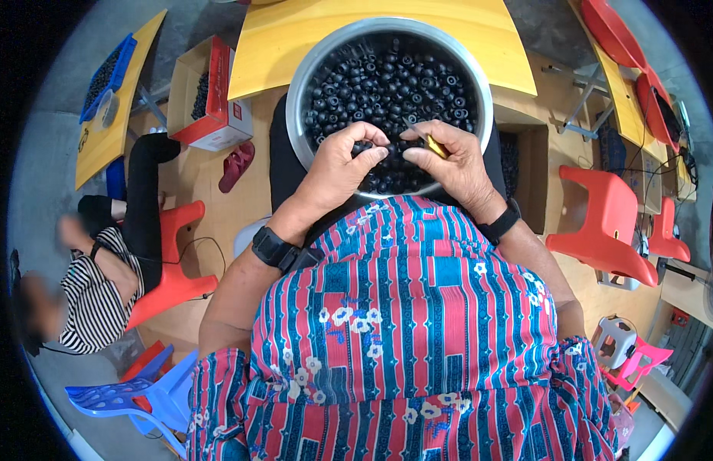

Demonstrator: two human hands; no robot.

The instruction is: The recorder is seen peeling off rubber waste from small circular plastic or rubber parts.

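Wooden flooring spreads around the seated person, crowded with a yellow table (310,46) ahead, red plastic chairs (606,227) on the right and a cardboard box (210,100) on the left, where another person in a striped top (95,296) sits on a red stool. On the lap rests a wide metal basin (299,92), filled with small black ring-shaped parts (387,84). Over its near rim, the left hand (337,165) pinches one black part between thumb and curled fingertips. The right hand (456,161) is closed around a thin yellow tool (435,146), its tip just beside that part. I judge the basin could tip off the knees if either forearm presses its rim, and a loosely pinched part may drop among the others. Free room is narrow: the table edge is close ahead and chairs hem both sides.
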